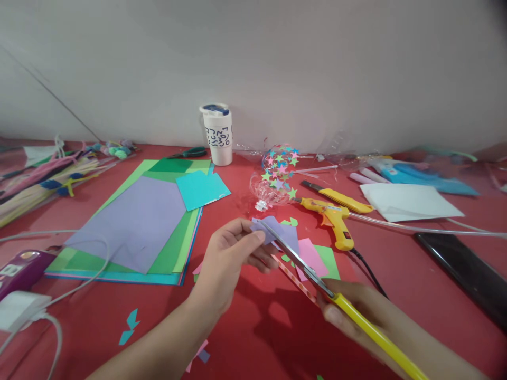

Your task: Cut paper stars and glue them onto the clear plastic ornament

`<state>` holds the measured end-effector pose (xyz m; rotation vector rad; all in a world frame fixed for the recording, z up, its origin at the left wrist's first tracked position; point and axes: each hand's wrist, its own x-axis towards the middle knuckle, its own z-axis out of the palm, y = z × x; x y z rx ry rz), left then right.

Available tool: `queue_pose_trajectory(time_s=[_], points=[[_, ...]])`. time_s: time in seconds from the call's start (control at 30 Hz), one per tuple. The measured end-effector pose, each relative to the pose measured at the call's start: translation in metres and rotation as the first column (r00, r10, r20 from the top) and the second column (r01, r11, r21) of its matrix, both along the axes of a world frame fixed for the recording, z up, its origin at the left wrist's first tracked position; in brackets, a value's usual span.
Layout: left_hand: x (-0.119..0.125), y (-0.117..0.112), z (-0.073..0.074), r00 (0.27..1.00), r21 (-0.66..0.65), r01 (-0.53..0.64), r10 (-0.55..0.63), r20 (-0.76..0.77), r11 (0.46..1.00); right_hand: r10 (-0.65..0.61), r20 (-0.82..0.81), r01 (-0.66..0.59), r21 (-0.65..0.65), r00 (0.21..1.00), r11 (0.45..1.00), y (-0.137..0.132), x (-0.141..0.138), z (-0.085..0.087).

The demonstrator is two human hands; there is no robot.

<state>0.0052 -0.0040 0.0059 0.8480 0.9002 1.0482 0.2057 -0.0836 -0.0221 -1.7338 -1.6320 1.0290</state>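
Note:
My left hand (227,258) pinches a small piece of purple paper (270,226) between thumb and fingers. In my right hand (360,311) is a pair of scissors (296,258) with a yellow handle, its blades pointing up and left. The blade tips lie against the purple piece, close to my left thumb; whether they are parted is hard to tell. Beneath and behind lie a pink paper piece (311,258), a green paper piece (330,262) and small green scraps. A red straw-like strip (295,277) runs under the blades.
Left are stacked coloured sheets (162,253) and a purple power strip (24,269) with cables. Behind stand a white cup (219,137) and a star-covered clear ball (279,171). Right lie a yellow glue gun (330,216), a yellow cutter (346,200), white paper (407,201) and a black phone (459,269).

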Motion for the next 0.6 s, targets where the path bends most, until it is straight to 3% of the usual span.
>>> queue_pose_trajectory(time_s=[0.13, 0.23, 0.37, 0.5, 0.6], points=[[-0.003, 0.004, 0.001, 0.997, 0.082, -0.049, 0.054, -0.062, 0.995, 0.051, -0.013, -0.051, -0.019, 0.999, 0.998, 0.004, 0.001, 0.0], [-0.004, 0.005, 0.0, 0.998, 0.086, -0.001, 0.007, -0.064, 0.996, 0.032, -0.09, -0.036, -0.041, 0.995, 0.999, 0.005, -0.005, 0.007], [-0.004, 0.004, 0.0, 0.997, 0.089, 0.017, -0.01, -0.074, 0.996, 0.095, -0.212, -0.133, -0.174, 0.973, 0.976, 0.006, -0.009, 0.02], [-0.004, 0.003, -0.001, 0.997, 0.096, 0.027, -0.021, -0.068, 0.995, 0.118, -0.224, -0.177, -0.268, 0.967, 0.947, 0.01, -0.007, 0.026], [-0.005, 0.005, -0.002, 0.997, 0.114, 0.041, -0.032, -0.075, 0.993, 0.145, -0.21, -0.197, -0.248, 0.967, 0.949, 0.011, -0.005, 0.024]])
